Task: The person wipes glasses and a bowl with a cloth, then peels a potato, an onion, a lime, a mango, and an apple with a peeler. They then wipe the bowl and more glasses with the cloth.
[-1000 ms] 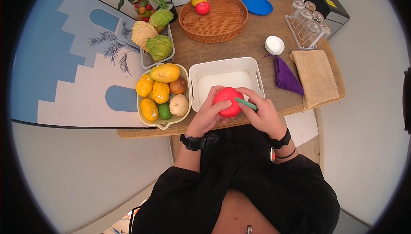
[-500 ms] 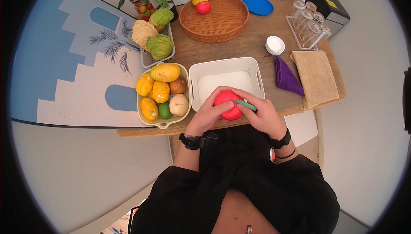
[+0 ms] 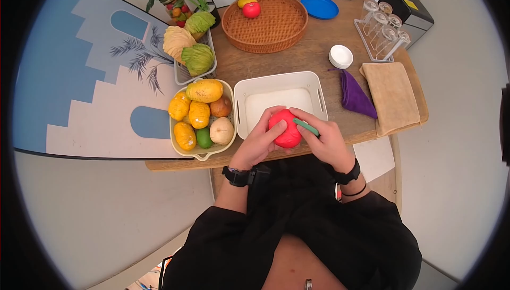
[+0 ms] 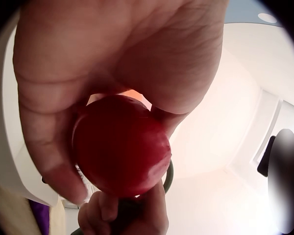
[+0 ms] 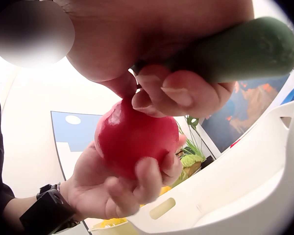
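Observation:
A glossy red round fruit [image 3: 286, 131] sits between both hands at the white basin's near edge. My left hand [image 3: 258, 140] cups it, thumb over the top; in the right wrist view the fingers [image 5: 148, 178] curl under its side. My right hand [image 3: 330, 145] grips a green-handled tool [image 3: 306, 127], whose thick handle [image 5: 250, 51] juts from the fist in the right wrist view. Right fingertips touch the fruit there. Part of the tool's green curved head [image 4: 169, 175] shows beyond the fruit in the left wrist view. Its blade is hidden by fingers.
The white basin [image 3: 240, 125] lies beyond the hands. To its left are a fruit basket [image 3: 229, 142] and a crate [image 3: 213, 67] of leafy vegetables. Behind stands a wicker tray [image 3: 265, 32]. At right lie a purple cloth [image 3: 357, 96], tan cloth [image 3: 394, 99], white bowl [image 3: 340, 56] and glasses rack [image 3: 390, 59].
The red fruit has turned in the left hand and moved slightly right and down. The right hand's tool has shifted slightly against it. Everything else on the table stays put.

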Motion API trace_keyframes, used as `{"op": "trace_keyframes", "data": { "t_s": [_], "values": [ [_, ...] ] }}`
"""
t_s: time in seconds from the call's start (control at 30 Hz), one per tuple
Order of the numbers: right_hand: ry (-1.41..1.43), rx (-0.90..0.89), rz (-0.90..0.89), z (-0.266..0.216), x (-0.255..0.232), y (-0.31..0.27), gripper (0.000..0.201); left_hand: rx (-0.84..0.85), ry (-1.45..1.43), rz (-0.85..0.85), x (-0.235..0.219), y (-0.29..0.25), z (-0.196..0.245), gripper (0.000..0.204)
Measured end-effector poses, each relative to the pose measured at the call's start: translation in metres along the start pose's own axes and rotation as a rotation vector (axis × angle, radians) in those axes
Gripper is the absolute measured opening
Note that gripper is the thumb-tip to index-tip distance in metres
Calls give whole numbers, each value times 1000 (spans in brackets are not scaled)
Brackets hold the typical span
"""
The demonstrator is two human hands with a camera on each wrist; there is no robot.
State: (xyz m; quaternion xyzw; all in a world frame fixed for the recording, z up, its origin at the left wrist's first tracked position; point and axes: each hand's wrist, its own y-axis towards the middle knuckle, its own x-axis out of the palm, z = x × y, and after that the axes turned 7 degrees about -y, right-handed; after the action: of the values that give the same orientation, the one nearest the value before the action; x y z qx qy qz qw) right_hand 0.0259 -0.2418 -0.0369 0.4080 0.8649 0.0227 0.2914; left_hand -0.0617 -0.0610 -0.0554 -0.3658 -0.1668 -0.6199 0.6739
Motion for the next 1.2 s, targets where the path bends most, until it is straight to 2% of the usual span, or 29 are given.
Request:
{"op": "trace_keyframes", "data": {
  "t_s": [0.07, 0.13, 0.3, 0.4, 0.57, 0.63, 0.67, 0.73, 0.87, 0.9, 1.0, 1.07, 1.13, 1.2],
  "values": [
    [-1, 51, -29, 0, 0, 0, 40, -7, 27, -6, -10, 3, -5, 43],
    [-17, -38, 8, 3, 2, 0, 41, -16, 55, -13, -15, 5, -8, 44],
    [-14, -10, -4, 0, 2, -1, 43, 46, 158, -48, -17, 9, -7, 48],
    [-33, 23, -21, 1, 3, -2, 44, 68, 40, 42, -13, 9, -16, 44],
    [-39, 62, -17, 2, 2, -2, 41, -11, 49, -6, -8, 2, -6, 44],
    [-36, 35, 13, 2, 2, -2, 38, -8, 74, -36, -10, 4, -7, 46],
    [-36, 35, 13, 3, 3, -2, 38, 54, 87, -50, -12, 7, -11, 46],
    [-22, -73, 60, 4, 4, -1, 34, 115, 101, -64, -13, 9, -14, 46],
    [-43, -20, 29, 5, 2, -3, 38, 118, 34, 69, -9, 8, -18, 48],
    [-66, 26, 15, 4, 2, -3, 41, 134, 15, 133, -11, 11, -21, 48],
    [-104, 123, -12, 4, 3, -5, 46, 153, 21, 186, -13, 16, -25, 47],
    [-118, 173, -27, 4, 4, -5, 48, 153, 35, 151, -11, 15, -21, 45],
    [-156, 67, 65, 4, 7, -3, 45, 153, 49, 117, -8, 13, -17, 43],
    [-164, 64, 43, 5, 6, -3, 43, 139, 32, 98, -4, 11, -13, 42]
  ]
}}
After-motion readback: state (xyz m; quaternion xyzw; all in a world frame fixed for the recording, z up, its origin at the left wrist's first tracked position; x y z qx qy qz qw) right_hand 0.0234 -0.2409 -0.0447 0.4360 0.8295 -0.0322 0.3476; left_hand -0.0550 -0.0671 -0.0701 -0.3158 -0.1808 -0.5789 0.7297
